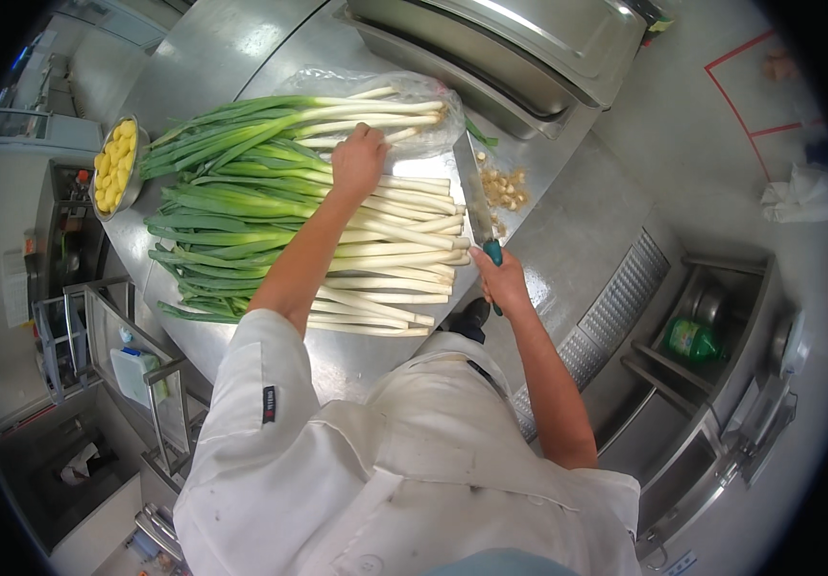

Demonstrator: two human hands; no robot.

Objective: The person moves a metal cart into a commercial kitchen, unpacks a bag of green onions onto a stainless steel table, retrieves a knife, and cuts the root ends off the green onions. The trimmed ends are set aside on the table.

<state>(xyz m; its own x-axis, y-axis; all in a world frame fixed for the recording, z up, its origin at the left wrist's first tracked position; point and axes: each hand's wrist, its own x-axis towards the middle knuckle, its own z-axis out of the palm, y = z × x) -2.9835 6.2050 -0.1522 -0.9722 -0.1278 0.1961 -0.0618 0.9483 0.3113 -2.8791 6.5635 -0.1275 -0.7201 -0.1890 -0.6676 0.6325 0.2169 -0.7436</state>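
My right hand point(504, 283) grips the teal handle point(493, 253) of a large kitchen knife. Its blade point(473, 189) points away from me, past the cut white ends of a row of long green onions point(399, 248). Above this row, more green onions point(378, 108) still bear roots and lie partly on a clear plastic bag point(428, 147). My left hand point(360, 162) rests with bent fingers on white stalks between the two groups. Its fingertips are hidden, so a hold on a stalk cannot be told. Trimmed root ends point(506, 189) are heaped right of the blade.
The steel table point(356, 367) carries everything. A metal bowl point(133, 189) of peeled yellow potatoes point(116, 165) stands at its left edge. Deep steel pans point(471, 68) take up the far right. A floor drain grate point(612, 302) and a steel shelf unit point(734, 302) lie to the right.
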